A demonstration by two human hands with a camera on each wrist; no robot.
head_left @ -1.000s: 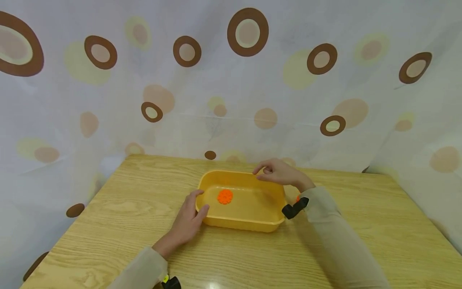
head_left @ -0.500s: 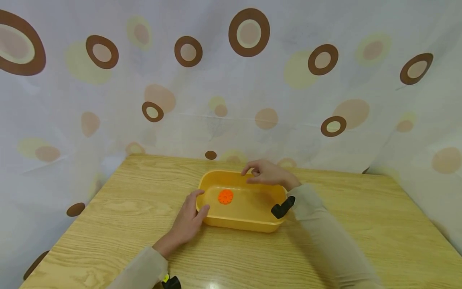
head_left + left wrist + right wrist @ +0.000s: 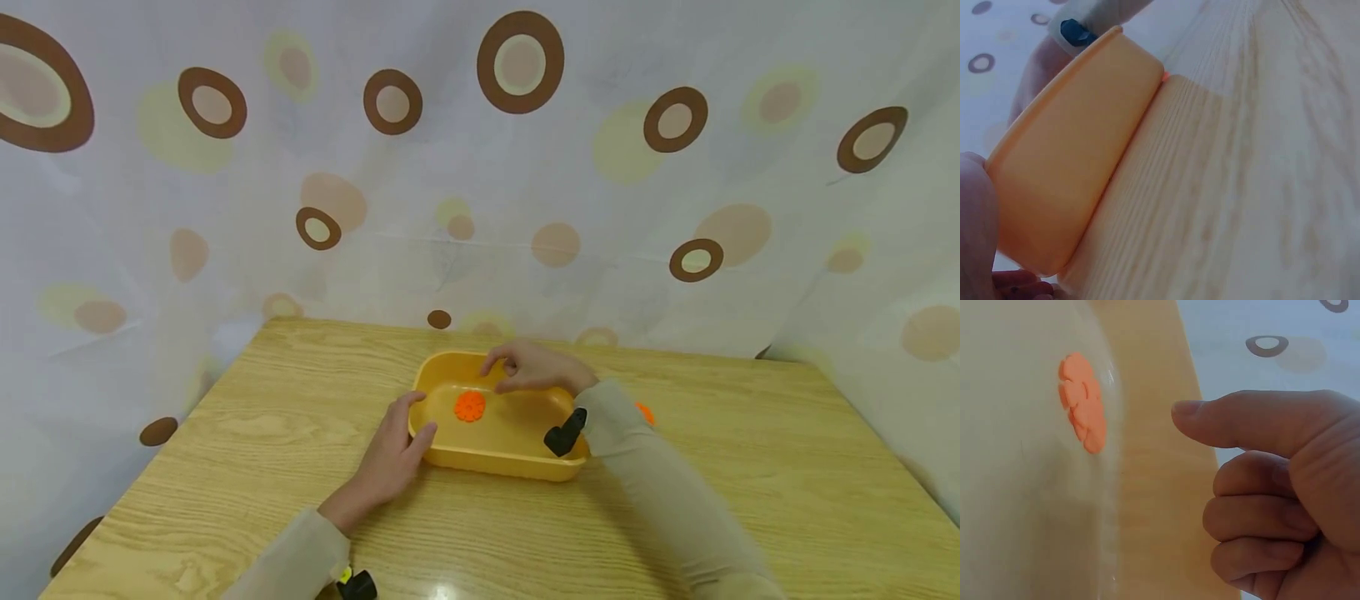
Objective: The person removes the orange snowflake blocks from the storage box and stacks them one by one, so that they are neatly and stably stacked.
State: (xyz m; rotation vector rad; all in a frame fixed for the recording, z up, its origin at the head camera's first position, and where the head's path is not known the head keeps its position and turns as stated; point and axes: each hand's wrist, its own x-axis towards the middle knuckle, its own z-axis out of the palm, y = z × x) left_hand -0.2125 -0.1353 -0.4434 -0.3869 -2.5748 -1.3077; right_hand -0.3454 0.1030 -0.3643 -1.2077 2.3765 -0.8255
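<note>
A yellow plastic basin (image 3: 495,463) stands on the wooden table. My left hand (image 3: 390,450) grips its left end, with the fingers at the rim and the thumb by the front corner. The left wrist view shows the basin's outer wall (image 3: 1079,150) beside that hand. Inside, left of the middle, lies an orange flower-shaped notched disc (image 3: 470,406). My right hand (image 3: 536,367) hovers over the back of the basin, right of the disc and apart from it. Its thumb and index finger are spread, the other fingers curled, with nothing held. In the right wrist view the disc (image 3: 1085,403) lies flat.
A second orange piece (image 3: 645,413) shows on the table behind the right sleeve (image 3: 637,458), mostly hidden. A cloth (image 3: 480,275) with printed circles hangs along the table's back edge. The wooden table (image 3: 247,450) extends to both sides of the basin.
My right hand has moved left and slightly down, from the basin's back right rim toward the orange disc. The left hand, basin and disc have stayed in place.
</note>
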